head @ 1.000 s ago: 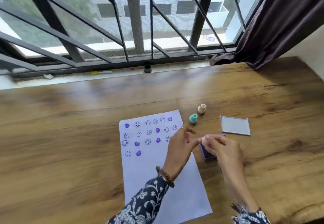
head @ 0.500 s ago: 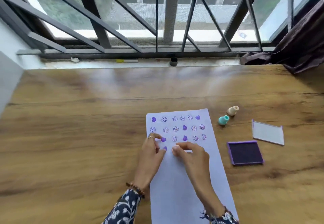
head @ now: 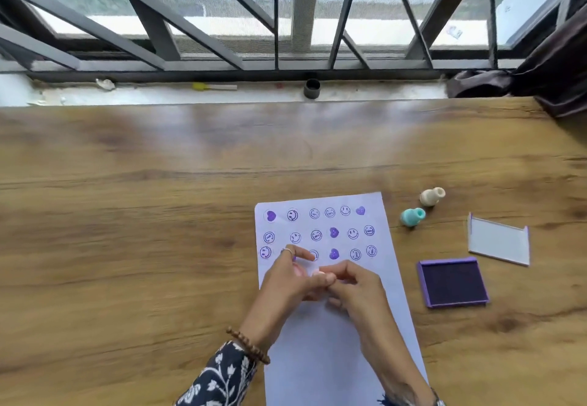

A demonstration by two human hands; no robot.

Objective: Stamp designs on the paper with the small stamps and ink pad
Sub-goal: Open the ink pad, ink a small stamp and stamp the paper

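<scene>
A white paper lies on the wooden table, with three rows of purple smiley and heart prints across its top. My left hand and my right hand meet over the paper just below the third row. Both pinch a small pale pink stamp, which the fingers mostly hide. A teal stamp and a cream stamp lie on their sides to the right of the paper. The open purple ink pad sits further right, with its clear lid behind it.
The wooden table stretches wide to the left and behind the paper. A windowsill along the back edge holds a small black cap and a yellow-tipped stick. A dark curtain hangs at the far right.
My right hand carried the pink stamp from the ink pad over to the paper. My left hand has closed in beside it. The view has tilted down and shifted.
</scene>
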